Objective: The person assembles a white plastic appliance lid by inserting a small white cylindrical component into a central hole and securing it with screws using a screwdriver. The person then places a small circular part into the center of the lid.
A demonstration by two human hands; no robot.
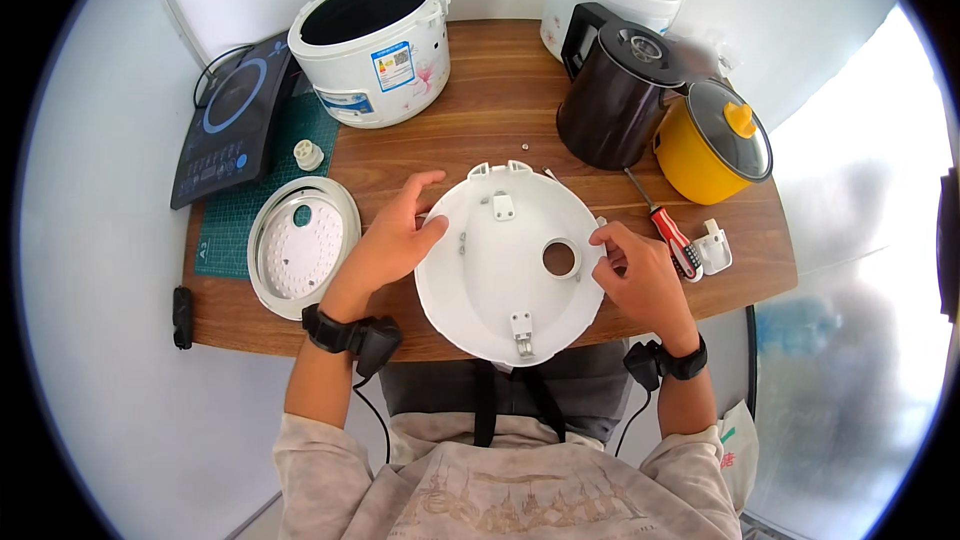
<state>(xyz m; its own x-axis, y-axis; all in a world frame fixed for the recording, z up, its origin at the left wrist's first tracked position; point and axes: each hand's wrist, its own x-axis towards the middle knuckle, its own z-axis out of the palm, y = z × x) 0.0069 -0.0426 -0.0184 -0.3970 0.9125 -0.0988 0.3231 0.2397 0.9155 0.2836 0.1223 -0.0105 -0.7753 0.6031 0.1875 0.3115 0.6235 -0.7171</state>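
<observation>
One smooth, round white plastic shell (pixel 480 280), pierced by one circular hole, is at the front edge of the wooden table (pixel 490 80); the left hand (pixel 398 240), half open, meets its left rim; the right hand (pixel 640 268), fingers curled, its right; how firmly either grips I cannot tell. Toward the left edge lies one perforated disc (pixel 312 252); toward the right, one red-handled screwdriver (pixel 672 234); at the back, two white cookers (pixel 358 68).

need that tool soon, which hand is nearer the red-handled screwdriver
Right: the right hand is just left of the red-handled screwdriver; the left hand is farther off, across the white cover.
</observation>
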